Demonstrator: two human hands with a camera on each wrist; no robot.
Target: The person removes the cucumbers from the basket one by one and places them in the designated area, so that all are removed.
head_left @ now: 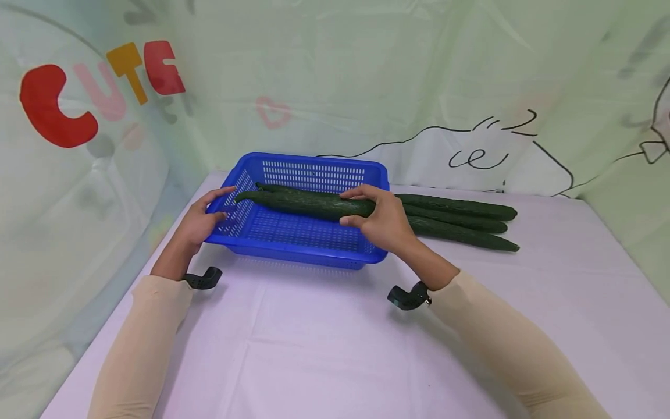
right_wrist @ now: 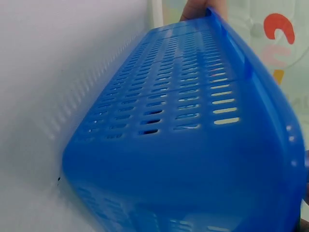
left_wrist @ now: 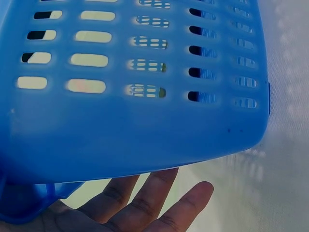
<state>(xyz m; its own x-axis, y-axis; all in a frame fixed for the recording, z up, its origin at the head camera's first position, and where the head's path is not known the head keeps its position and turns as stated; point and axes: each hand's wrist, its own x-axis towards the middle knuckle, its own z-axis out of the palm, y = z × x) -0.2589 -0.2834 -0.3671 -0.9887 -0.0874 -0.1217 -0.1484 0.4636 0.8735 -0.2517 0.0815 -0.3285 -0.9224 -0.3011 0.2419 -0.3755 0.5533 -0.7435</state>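
A blue slotted plastic basket [head_left: 293,254] stands on the table. My left hand [head_left: 198,221] holds its left rim, thumb over the edge; in the left wrist view several fingers [left_wrist: 145,200] extend past the basket wall [left_wrist: 120,130]. My right hand [head_left: 384,218] grips a long dark green cucumber [head_left: 303,203] from above, near its right part. This cucumber lies across the basket, its curved tip near the left wall. Another cucumber [head_left: 274,187] shows behind it in the basket, mostly hidden. In the right wrist view the basket wall [right_wrist: 193,159] hides the held cucumber.
Several more cucumbers [head_left: 460,206] lie side by side on the table right of the basket, their left ends partly hidden by the right hand and basket. A pale cloth [head_left: 314,349] covers the table. Printed curtains [head_left: 335,75] hang behind and at both sides.
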